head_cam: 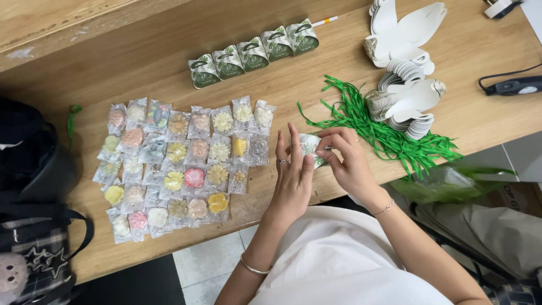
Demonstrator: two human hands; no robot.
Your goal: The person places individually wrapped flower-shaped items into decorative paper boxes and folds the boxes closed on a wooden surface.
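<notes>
My left hand (292, 179) and my right hand (344, 159) meet over the table's front edge, both gripping a small green-and-white paper box (309, 144). The box is partly hidden by my fingers. Left of my hands lie several clear packets holding flower-shaped soaps (183, 161) in rows. A row of finished green-and-white boxes (254, 53) stands at the back. A heap of green ribbon strips (384, 133) lies just right of my right hand.
Stacks of flat white box blanks (406, 68) sit at the back right on the wooden table (141, 62). A black tool with a cable (515, 86) lies far right. A dark bag (34, 226) stands at left. A green plastic bag (446, 182) hangs below the table edge.
</notes>
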